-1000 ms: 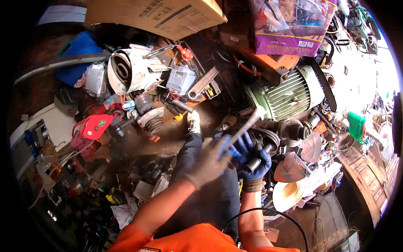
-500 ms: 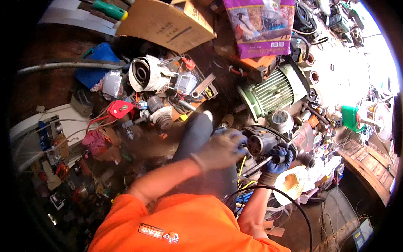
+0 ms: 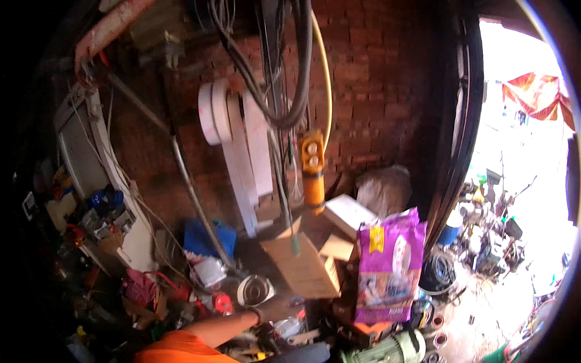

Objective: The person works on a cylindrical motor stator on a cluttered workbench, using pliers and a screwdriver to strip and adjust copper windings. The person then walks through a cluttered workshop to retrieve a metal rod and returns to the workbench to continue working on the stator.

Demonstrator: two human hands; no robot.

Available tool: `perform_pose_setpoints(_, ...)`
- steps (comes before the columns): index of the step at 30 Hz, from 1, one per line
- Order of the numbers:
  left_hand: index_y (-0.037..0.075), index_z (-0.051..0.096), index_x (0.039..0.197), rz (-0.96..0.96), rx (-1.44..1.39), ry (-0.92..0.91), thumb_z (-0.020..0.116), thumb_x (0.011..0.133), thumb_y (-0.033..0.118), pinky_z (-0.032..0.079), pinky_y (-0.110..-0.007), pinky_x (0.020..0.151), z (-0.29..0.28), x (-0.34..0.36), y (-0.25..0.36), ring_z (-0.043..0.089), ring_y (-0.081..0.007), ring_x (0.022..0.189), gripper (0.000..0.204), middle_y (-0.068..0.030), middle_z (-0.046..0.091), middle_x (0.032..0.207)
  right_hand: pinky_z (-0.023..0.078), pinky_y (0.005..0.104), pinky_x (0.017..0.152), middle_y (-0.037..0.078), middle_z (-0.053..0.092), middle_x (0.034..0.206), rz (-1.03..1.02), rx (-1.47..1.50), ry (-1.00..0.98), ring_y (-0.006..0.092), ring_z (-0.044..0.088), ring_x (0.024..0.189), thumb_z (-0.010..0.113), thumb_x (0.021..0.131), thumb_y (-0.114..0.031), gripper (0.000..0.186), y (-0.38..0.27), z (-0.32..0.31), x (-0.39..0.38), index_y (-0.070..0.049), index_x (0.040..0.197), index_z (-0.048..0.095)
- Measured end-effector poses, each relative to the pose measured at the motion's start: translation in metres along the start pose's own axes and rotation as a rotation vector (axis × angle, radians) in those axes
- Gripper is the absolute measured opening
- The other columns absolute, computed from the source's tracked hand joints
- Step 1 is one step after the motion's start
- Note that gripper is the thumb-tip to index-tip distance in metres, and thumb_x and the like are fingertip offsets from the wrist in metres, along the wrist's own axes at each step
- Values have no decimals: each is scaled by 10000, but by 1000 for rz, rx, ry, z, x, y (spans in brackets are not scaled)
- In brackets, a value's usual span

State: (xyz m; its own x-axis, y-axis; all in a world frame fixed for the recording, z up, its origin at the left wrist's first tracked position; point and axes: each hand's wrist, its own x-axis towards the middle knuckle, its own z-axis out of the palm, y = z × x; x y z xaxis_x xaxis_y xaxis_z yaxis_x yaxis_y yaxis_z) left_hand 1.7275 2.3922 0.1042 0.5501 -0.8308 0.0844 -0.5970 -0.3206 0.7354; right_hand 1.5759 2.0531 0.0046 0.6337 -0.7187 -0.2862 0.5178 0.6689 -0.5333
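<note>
Up goes the view since a moment ago: the floor clutter has slid down and a brick wall [image 3: 375, 91] fills the top. One gloved hand [image 3: 273, 310], likely the left, reaches out low, fingers curled; whether it grips anything, I cannot tell. A round metal housing [image 3: 254, 289] sits just beside it, up and left. No other hand shows.

A tall purple printed bag [image 3: 389, 272] with a yellow label patch stands right of centre. Beside it, to my left, lies a brown cardboard box [image 3: 301, 266]; a white box [image 3: 349, 215] sits behind.
</note>
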Motion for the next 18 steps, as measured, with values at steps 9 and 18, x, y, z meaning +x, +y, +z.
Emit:
perform_pose_setpoints(9,29,550,1319,417,136,289,669,972,301,482,-389,1017,-58,178,187,594,-266,1177,457,-142,603,1257,492,335,699,46,616,826,78,-151,-92,183,596,749,621,911,-202,186,-3,64,77,-50,1017,634)
perform_pose_setpoints(18,-32,535,1310,598,97,767,634,977,353,458,-396,1026,-165,390,350,554,-319,1225,519,-233,568,1253,502,342,689,51,639,815,134,-270,-65,184,610,738,626,903,-204,177,-9,63,123,-50,984,658)
